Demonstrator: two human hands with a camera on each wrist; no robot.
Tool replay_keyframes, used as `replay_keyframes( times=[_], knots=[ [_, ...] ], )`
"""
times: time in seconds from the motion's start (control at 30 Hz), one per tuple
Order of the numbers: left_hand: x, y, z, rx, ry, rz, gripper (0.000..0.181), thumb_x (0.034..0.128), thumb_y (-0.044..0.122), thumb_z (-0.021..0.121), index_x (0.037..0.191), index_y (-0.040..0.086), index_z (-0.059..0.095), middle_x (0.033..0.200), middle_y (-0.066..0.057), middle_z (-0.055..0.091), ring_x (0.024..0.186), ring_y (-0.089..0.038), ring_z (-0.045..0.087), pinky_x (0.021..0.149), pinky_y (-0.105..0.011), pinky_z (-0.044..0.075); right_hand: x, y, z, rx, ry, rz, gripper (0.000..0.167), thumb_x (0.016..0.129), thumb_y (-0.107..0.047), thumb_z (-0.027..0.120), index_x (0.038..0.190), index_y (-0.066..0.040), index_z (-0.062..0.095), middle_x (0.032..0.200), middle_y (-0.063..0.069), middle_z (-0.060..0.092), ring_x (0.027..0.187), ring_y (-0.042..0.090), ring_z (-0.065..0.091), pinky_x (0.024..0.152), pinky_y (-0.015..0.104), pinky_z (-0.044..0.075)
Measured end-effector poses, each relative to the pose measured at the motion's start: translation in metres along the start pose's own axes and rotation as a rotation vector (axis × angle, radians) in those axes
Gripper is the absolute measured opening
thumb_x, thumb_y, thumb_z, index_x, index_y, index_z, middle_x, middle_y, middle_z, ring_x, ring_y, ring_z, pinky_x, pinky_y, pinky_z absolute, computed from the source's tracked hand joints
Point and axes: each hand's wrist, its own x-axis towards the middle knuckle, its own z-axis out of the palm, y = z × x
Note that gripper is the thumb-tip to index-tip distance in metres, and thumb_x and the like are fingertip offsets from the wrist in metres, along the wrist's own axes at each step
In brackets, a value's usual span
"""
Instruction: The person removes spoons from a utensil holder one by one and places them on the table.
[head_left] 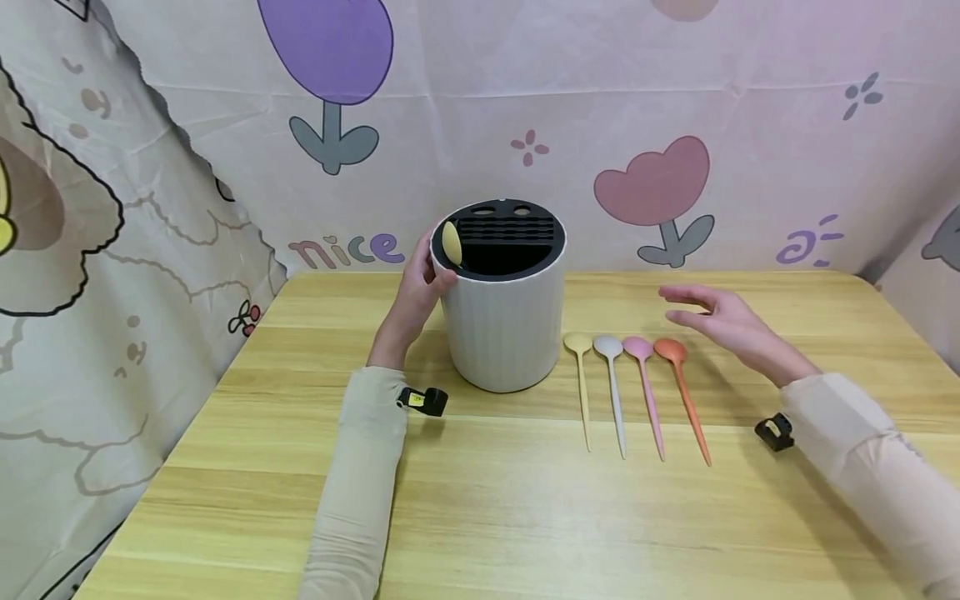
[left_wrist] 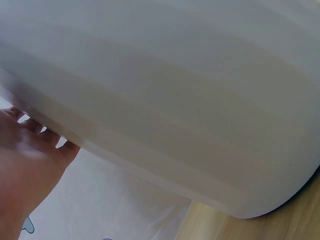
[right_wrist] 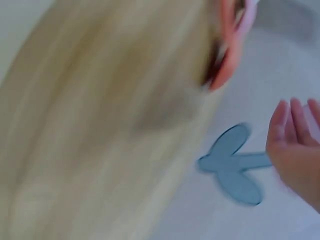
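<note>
A white ribbed utensil holder (head_left: 504, 333) with a black slotted top stands upright at the table's far middle. My left hand (head_left: 416, 293) grips its upper left side, thumb at the rim. In the left wrist view, the left hand's fingers (left_wrist: 42, 135) reach around the far side of the wall. A yellow spoon (head_left: 452, 243) stands in the top, bowl up, beside the thumb. To the holder's right lie a cream spoon (head_left: 578, 343), a grey spoon (head_left: 609, 347), a pink spoon (head_left: 639, 348) and an orange spoon (head_left: 671, 350). My right hand (head_left: 720, 317) hovers beyond the orange spoon, holding nothing, thumb and fingers apart.
The wooden table (head_left: 480, 517) reaches back to a printed cloth (head_left: 480, 125) hanging behind the holder. Another patterned cloth (head_left: 90, 375) hangs along the left edge. Each sleeve carries a small black wrist mount.
</note>
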Motion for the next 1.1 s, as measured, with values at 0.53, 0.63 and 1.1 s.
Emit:
replay_keyframes(
  times=[0.53,0.63,1.1],
  knots=[
    [0.000,0.000,0.000,0.009,0.002,0.007,0.135,0.0563,0.085,0.064,0.153,0.004,0.018,0.153,-0.014,0.028,0.137,-0.026,0.033,0.113,-0.041,0.027,-0.007,-0.097,0.021,0.004,0.083,-0.160,0.038,0.097,-0.017,0.060,0.134,-0.006,0.057,0.128,0.012,0.061,0.101,0.003,0.060,0.081,0.016,0.047],
    [0.000,0.000,0.000,0.006,0.001,0.009,0.135,0.0566,0.085,0.065,0.153,0.004,0.017,0.153,-0.013,0.028,0.137,-0.026,0.033,0.113,-0.040,0.027,-0.007,-0.113,0.025,0.006,0.085,-0.216,0.036,0.097,-0.013,0.060,0.131,-0.006,0.059,0.125,0.011,0.063,0.101,0.006,0.062,0.083,0.017,0.048],
    [0.000,-0.001,0.000,0.007,-0.002,0.002,0.133,0.0574,0.085,0.064,0.154,0.006,0.018,0.153,-0.013,0.029,0.136,-0.026,0.034,0.112,-0.041,0.028,0.006,-0.187,0.043,0.080,-0.031,-0.401,0.034,0.097,-0.007,0.057,0.130,-0.002,0.059,0.116,0.013,0.067,0.104,0.017,0.065,0.087,0.026,0.051]
  ],
)
